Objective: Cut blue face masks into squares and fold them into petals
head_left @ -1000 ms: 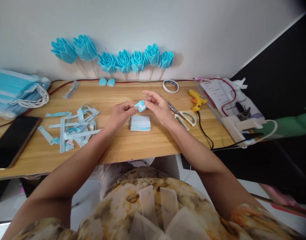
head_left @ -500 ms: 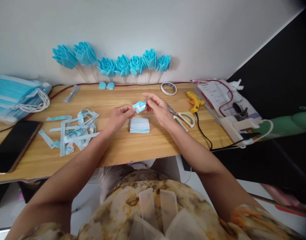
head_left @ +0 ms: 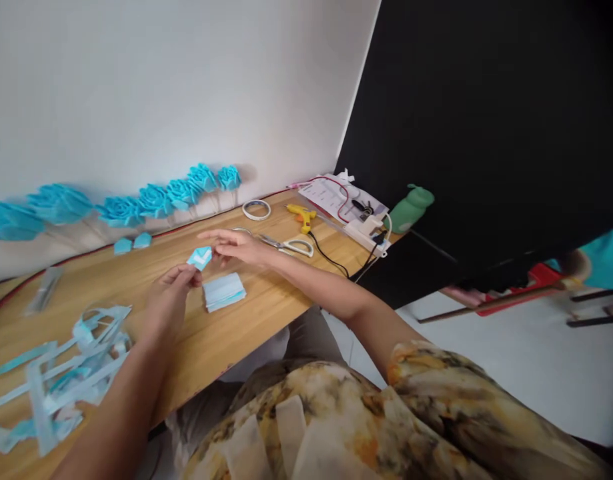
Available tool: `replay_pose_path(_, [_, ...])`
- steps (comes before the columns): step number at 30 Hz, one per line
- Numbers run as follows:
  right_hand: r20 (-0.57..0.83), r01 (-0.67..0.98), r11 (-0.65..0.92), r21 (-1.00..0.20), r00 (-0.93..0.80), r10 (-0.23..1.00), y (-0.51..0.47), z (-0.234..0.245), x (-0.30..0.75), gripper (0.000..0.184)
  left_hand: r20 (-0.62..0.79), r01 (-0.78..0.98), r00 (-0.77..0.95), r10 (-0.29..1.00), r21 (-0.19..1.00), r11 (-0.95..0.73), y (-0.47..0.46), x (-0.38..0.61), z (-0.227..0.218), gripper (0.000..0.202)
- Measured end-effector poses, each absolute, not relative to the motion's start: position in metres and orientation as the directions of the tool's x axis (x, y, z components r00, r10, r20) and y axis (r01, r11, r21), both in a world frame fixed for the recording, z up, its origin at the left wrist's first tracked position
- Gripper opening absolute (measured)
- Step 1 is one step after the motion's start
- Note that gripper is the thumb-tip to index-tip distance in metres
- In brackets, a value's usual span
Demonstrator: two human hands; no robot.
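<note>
My left hand [head_left: 172, 293] pinches a small folded piece of blue-and-white mask fabric [head_left: 201, 257] between thumb and fingers, above the table. My right hand [head_left: 240, 248] is at the piece's right corner, its index finger stretched out and the others loosely bent; whether a fingertip touches the fabric I cannot tell. Just below lies a neat stack of light blue fabric rectangles [head_left: 225, 293]. White-handled scissors [head_left: 293, 247] rest beyond my right wrist, partly hidden by it. A ring-shaped item [head_left: 243, 231] shows partly behind that hand. Two small folded blue pieces [head_left: 132, 243] lie farther back.
Blue fabric flowers [head_left: 156, 200] on sticks lean along the wall. Fabric strips [head_left: 81, 373] lie tangled at left, near a clear packet [head_left: 43, 291]. Rightward are a tape roll [head_left: 257, 211], a yellow glue gun [head_left: 302, 217], a power strip [head_left: 369, 239] and a green bottle [head_left: 410, 208].
The view has swung to the right, so the table sits farther left in the picture. My left hand still holds the folded piece; my right hand's fingers look more stretched out.
</note>
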State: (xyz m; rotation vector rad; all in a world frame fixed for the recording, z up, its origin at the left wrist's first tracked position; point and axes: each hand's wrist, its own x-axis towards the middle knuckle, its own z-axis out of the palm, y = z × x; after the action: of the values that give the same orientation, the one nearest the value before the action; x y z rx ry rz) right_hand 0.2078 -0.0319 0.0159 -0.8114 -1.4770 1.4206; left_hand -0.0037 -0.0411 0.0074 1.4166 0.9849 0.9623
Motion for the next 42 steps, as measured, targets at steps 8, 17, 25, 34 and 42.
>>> replay_pose_path(8, [0.226, 0.021, 0.258, -0.966, -0.419, 0.879, -0.016, 0.027, 0.196, 0.028, -0.039, -0.253, 0.36, 0.932, 0.958, 0.138, -0.045, -0.004, 0.017, 0.025])
replay_pose_path(17, [0.255, 0.114, 0.323, -0.939, -0.395, 0.882, 0.015, 0.037, 0.19, 0.019, -0.144, -0.345, 0.302, 0.942, 0.905, 0.249, -0.042, -0.002, 0.016, 0.035])
replay_pose_path(25, [0.076, 0.633, 0.27, -0.725, -0.317, 0.945, 0.096, 0.014, 0.146, 0.022, -0.152, -0.36, 0.286, 0.946, 0.898, 0.254, -0.041, -0.003, 0.014, 0.029])
replay_pose_path(34, [0.16, 0.796, 0.301, -0.525, -0.255, 0.954, 0.123, -0.005, 0.118, 0.042, -0.144, -0.369, 0.324, 0.935, 0.891, 0.265, -0.043, -0.001, 0.015, 0.031])
replay_pose_path(42, [0.218, 0.868, 0.339, -0.362, -0.274, 0.937, 0.117, -0.005, 0.12, 0.046, -0.166, -0.39, 0.33, 0.929, 0.872, 0.295, -0.044, -0.001, 0.018, 0.029])
